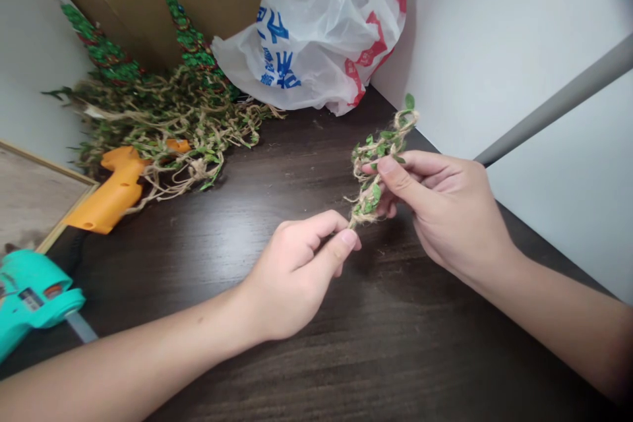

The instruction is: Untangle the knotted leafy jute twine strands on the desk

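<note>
Between my hands is a short bundle of leafy jute twine (366,203), tan cord with small green leaves and a loop at its far end. The thumb and fingers of my left hand (306,270) pinch its near end. My right hand (435,194) grips it higher up between thumb and fingers, close to the right wall. The bundle is held above the dark table, tilted up toward the far right. My fingers hide part of its middle.
A dark wooden table (222,362) lies below. At back left, a tangled heap of leafy twine (198,125) lies by two green tinsel trees (106,53). Nearby are an orange glue gun (111,191), a teal glue-gun-like tool (37,290) and a white plastic bag (316,33).
</note>
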`<move>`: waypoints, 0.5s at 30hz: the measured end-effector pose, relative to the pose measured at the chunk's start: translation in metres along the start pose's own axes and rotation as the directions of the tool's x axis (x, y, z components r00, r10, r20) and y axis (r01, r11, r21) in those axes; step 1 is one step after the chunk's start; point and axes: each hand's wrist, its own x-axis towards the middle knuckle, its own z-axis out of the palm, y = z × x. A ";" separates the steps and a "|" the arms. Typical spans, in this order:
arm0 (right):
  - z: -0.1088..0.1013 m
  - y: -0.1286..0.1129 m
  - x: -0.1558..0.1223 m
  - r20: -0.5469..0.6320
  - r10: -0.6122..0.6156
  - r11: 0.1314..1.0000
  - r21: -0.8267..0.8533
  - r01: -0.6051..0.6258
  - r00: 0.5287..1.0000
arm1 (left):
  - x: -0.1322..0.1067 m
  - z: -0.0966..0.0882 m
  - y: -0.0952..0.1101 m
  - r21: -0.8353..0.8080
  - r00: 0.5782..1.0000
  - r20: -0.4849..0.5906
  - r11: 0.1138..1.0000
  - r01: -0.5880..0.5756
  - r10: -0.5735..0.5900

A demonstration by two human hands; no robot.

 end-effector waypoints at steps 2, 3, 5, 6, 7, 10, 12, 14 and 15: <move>-0.001 0.000 0.000 -0.003 -0.006 1.000 -0.015 0.006 1.000 | 0.000 0.000 0.000 0.001 1.000 -0.007 1.000 0.001 -0.001; -0.001 0.001 0.001 -0.005 -0.001 1.000 -0.013 0.001 1.000 | 0.000 0.000 -0.001 0.004 1.000 -0.005 1.000 0.003 -0.003; -0.002 0.001 0.001 -0.004 0.019 1.000 0.008 -0.019 1.000 | 0.000 -0.001 -0.001 0.006 1.000 0.006 1.000 0.004 -0.004; -0.002 0.002 0.002 -0.005 0.029 0.999 0.020 -0.028 1.000 | 0.000 -0.001 -0.001 0.005 1.000 0.011 1.000 0.004 -0.004; -0.003 0.003 0.003 -0.005 0.035 0.999 0.030 -0.035 0.999 | 0.000 -0.001 -0.001 0.004 1.000 0.015 1.000 0.004 -0.004; -0.003 0.004 0.004 -0.003 0.034 0.999 0.031 -0.034 0.999 | 0.000 -0.001 -0.001 0.003 1.000 0.017 1.000 0.002 -0.002; -0.002 0.005 0.004 -0.001 0.035 0.999 0.021 -0.035 0.999 | 0.000 -0.001 0.000 0.003 1.000 0.019 1.000 0.000 0.000; -0.001 0.005 0.004 -0.002 0.041 0.999 0.015 -0.041 0.999 | 0.000 -0.001 0.000 0.005 1.000 0.018 1.000 -0.002 0.002; -0.001 0.005 0.004 -0.004 0.047 0.999 0.014 -0.047 0.999 | 0.000 -0.001 0.000 0.005 1.000 0.017 1.000 -0.002 0.001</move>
